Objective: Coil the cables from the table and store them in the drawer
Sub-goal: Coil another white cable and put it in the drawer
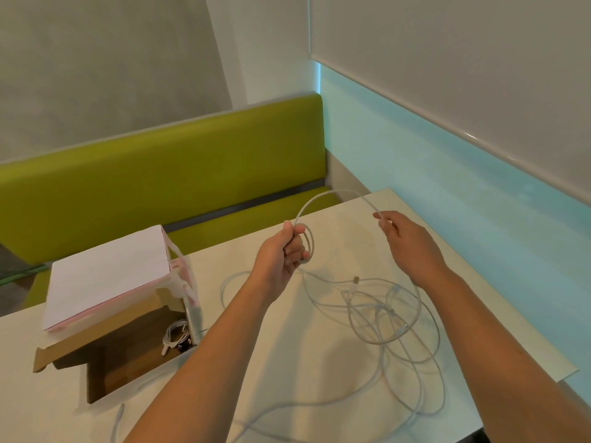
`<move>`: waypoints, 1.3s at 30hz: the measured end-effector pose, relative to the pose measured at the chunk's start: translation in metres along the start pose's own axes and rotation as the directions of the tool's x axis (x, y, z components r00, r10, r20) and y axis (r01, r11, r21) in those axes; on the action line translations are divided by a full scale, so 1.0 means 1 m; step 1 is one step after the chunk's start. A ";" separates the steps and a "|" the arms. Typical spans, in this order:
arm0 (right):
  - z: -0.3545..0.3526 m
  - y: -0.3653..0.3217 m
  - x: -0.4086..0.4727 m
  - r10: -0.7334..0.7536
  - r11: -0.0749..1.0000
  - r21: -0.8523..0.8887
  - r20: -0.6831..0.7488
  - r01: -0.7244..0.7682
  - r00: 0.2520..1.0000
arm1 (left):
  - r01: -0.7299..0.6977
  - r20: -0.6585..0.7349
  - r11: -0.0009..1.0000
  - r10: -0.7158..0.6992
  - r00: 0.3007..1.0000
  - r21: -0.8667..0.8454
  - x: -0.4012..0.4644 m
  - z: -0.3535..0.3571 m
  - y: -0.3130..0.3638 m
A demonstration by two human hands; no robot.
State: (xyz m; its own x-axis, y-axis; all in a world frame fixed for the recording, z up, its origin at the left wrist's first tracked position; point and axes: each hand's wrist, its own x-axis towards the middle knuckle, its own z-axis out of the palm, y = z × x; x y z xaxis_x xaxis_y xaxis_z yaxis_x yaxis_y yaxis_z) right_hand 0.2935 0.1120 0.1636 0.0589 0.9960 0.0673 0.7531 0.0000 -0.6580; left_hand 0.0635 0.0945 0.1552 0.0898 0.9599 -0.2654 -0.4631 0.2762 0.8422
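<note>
Both forearms reached up from the bottom edge of the view toward twelve o'clock, over the pale table (pixel 287 362). The left hand (pixel 281 254) was raised near the centre, its fingers curled round a small coil of white cable (pixel 308 241) with a couple of loops gathered in the grip. The right hand (pixel 406 241), out at about two o'clock from the left, pinched the same cable between thumb and fingertips (pixel 382 219), the other fingers loosely bent. Between the two hands the cable rose in a smooth arch toward twelve o'clock, clear of the table. Below the hands, around five o'clock from the centre, the loose remainder (pixel 383 314) lay on the tabletop in tangled, overlapping loops, thin and whitish, with a small connector showing among them. At about eight o'clock stood a white box (pixel 105 276) with its brown cardboard drawer (pixel 121 362) pulled open toward the viewer; another coiled white cable (pixel 176 337) lay inside it at its right side. A green bench (pixel 160 180) ran behind the table.
</note>
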 end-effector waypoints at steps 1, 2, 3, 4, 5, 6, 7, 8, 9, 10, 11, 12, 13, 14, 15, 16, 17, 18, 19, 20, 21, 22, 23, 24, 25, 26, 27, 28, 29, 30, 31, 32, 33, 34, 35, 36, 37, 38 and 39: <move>0.002 0.006 0.000 0.011 0.999 -0.047 0.054 -0.008 0.998 | 0.019 0.023 0.998 -0.017 1.000 -0.068 0.000 0.000 0.001; 0.006 0.012 -0.001 0.038 0.997 -0.077 0.122 -0.029 0.992 | 0.037 0.043 0.992 -0.032 0.999 -0.121 0.000 0.000 0.002; 0.011 0.018 -0.003 0.072 0.995 -0.085 0.190 -0.057 0.979 | 0.055 0.060 0.986 -0.046 0.997 -0.158 0.000 0.001 0.003; 0.017 0.024 -0.007 0.103 0.994 -0.072 0.250 -0.087 0.963 | 0.070 0.076 0.981 -0.057 0.995 -0.179 0.000 0.002 0.003; 0.023 0.027 -0.011 0.118 0.993 -0.033 0.289 -0.113 0.950 | 0.085 0.090 0.979 -0.069 0.994 -0.187 0.000 0.003 0.002; 0.029 0.027 -0.014 0.118 0.990 0.032 0.305 -0.134 0.945 | 0.100 0.105 0.978 -0.082 0.991 -0.184 -0.001 0.005 0.002; 0.035 0.026 -0.018 0.107 0.982 0.116 0.296 -0.147 0.949 | 0.119 0.122 0.977 -0.098 0.988 -0.177 -0.001 0.006 0.000; 0.039 0.021 -0.021 0.091 0.964 0.216 0.268 -0.152 0.959 | 0.139 0.141 0.976 -0.115 0.983 -0.170 -0.002 0.008 -0.001; 0.043 0.014 -0.023 0.085 0.935 0.319 0.223 -0.155 0.971 | 0.158 0.159 0.974 -0.133 0.978 -0.161 -0.003 0.010 -0.002; 0.045 0.004 -0.026 0.089 0.898 0.414 0.164 -0.150 0.982 | 0.176 0.173 0.974 -0.150 0.973 -0.145 -0.005 0.012 -0.004; 0.045 -0.006 -0.028 0.101 0.863 0.487 0.096 -0.135 0.990 | 0.188 0.180 0.974 -0.164 0.970 -0.124 -0.006 0.013 -0.004; 0.044 -0.013 -0.030 0.112 0.847 0.521 0.019 -0.105 0.994 | 0.196 0.182 0.975 -0.175 0.968 -0.106 -0.007 0.015 -0.005; 0.043 -0.017 -0.031 0.108 0.857 0.511 -0.061 -0.062 0.992 | 0.201 0.184 0.975 -0.180 0.966 -0.099 -0.008 0.016 -0.005; 0.041 -0.019 -0.032 0.094 0.890 0.455 -0.118 -0.031 0.989 | 0.202 0.188 0.973 -0.180 0.966 -0.107 -0.009 0.017 -0.004; 0.039 -0.019 -0.033 0.083 0.927 0.373 -0.131 -0.029 0.988 | 0.201 0.196 0.971 -0.174 0.965 -0.129 -0.011 0.018 -0.002; 0.038 -0.016 -0.033 0.083 0.961 0.272 -0.091 -0.055 0.992 | 0.195 0.207 0.968 -0.161 0.965 -0.157 -0.011 0.018 -0.001; 0.038 -0.012 -0.032 0.091 0.984 0.152 -0.010 -0.088 0.996 | 0.183 0.215 0.966 -0.142 0.966 -0.183 -0.012 0.018 0.002; 0.038 -0.009 -0.033 0.111 0.993 0.029 0.090 -0.114 0.990 | 0.164 0.213 0.965 -0.120 0.970 -0.204 -0.012 0.018 0.004; 0.039 -0.006 -0.034 0.131 0.990 -0.069 0.176 -0.121 0.976 | 0.148 0.202 0.964 -0.103 0.974 -0.220 -0.010 0.018 0.006; 0.040 -0.005 -0.036 0.141 0.986 -0.124 0.230 -0.115 0.963 | 0.138 0.189 0.961 -0.093 0.978 -0.238 -0.009 0.018 0.007; 0.041 -0.006 -0.038 0.133 0.986 -0.135 0.250 -0.101 0.959 | 0.127 0.178 0.959 -0.083 0.981 -0.255 -0.008 0.018 0.008; 0.042 -0.008 -0.040 0.111 0.989 -0.120 0.250 -0.083 0.962 | 0.111 0.175 0.958 -0.066 0.982 -0.264 -0.008 0.019 0.009; 0.044 -0.010 -0.042 0.084 0.993 -0.096 0.245 -0.062 0.966 | 0.096 0.174 0.959 -0.050 0.983 -0.265 -0.007 0.020 0.009; 0.045 -0.013 -0.043 0.064 0.996 -0.076 0.243 -0.047 0.968 | 0.089 0.172 0.961 -0.044 0.984 -0.261 -0.008 0.021 0.009; 0.045 -0.016 -0.043 0.044 0.998 -0.057 0.244 -0.031 0.969 | 0.095 0.171 0.961 -0.051 0.984 -0.260 -0.008 0.022 0.008; 0.046 -0.018 -0.044 0.024 0.999 -0.051 0.253 -0.011 0.967 | 0.108 0.170 0.959 -0.065 0.983 -0.260 -0.009 0.021 0.008; 0.046 -0.019 -0.043 0.006 0.998 -0.065 0.264 0.012 0.964 | 0.114 0.170 0.961 -0.072 0.983 -0.252 -0.010 0.022 0.008; 0.046 -0.019 -0.043 -0.004 0.995 -0.093 0.275 0.031 0.962 | 0.109 0.164 0.965 -0.071 0.984 -0.239 -0.009 0.022 0.008; 0.046 -0.020 -0.044 -0.014 0.992 -0.119 0.277 0.048 0.961 | 0.098 0.151 0.968 -0.064 0.986 -0.230 -0.009 0.023 0.008; 0.044 -0.020 -0.045 -0.022 0.988 -0.143 0.275 0.063 0.961 | 0.085 0.128 0.968 -0.056 0.990 -0.234 -0.008 0.023 0.007; 0.042 -0.021 -0.047 -0.032 0.983 -0.166 0.271 0.079 0.962 | 0.075 0.101 0.966 -0.051 0.994 -0.249 -0.007 0.024 0.005; 0.039 -0.023 -0.048 -0.040 0.978 -0.187 0.266 0.093 0.963 | 0.068 0.080 0.964 -0.049 0.996 -0.256 -0.006 0.023 0.003; 0.036 -0.024 -0.049 -0.046 0.973 -0.205 0.259 0.102 0.965 | 0.062 0.070 0.965 -0.046 0.996 -0.256 -0.004 0.022 0.001; 0.033 -0.025 -0.050 -0.049 0.970 -0.219 0.250 0.106 0.967 | 0.056 0.065 0.967 -0.041 0.997 -0.250 -0.003 0.021 -0.001; 0.031 -0.027 -0.050 -0.050 0.967 -0.231 0.245 0.108 0.968 | 0.049 0.059 0.968 -0.035 0.998 -0.244 -0.001 0.019 -0.002; 0.029 -0.027 -0.050 -0.052 0.963 -0.246 0.244 0.114 0.968 | 0.041 0.055 0.970 -0.029 0.998 -0.238 0.000 0.018 -0.004; 0.028 -0.028 -0.050 -0.054 0.958 -0.260 0.253 0.122 0.966 | 0.031 0.048 0.973 -0.020 0.999 -0.229 0.001 0.018 -0.005; 0.027 -0.029 -0.051 -0.056 0.952 -0.276 0.269 0.133 0.961 | 0.015 0.034 0.976 -0.007 0.999 -0.217 0.002 0.019 -0.006; 0.025 -0.030 -0.052 -0.056 0.945 -0.294 0.294 0.146 0.954 | -0.013 0.018 0.980 0.017 1.000 -0.197 0.002 0.020 -0.007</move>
State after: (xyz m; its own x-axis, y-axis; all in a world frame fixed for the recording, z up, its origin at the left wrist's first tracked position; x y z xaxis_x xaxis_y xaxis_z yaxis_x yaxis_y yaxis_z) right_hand 0.2515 0.0629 0.1608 -0.1787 0.9766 -0.1196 0.9125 0.1191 -0.3913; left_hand 0.0847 0.0955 0.1587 0.0979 0.9651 -0.2429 -0.6291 0.2491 0.7363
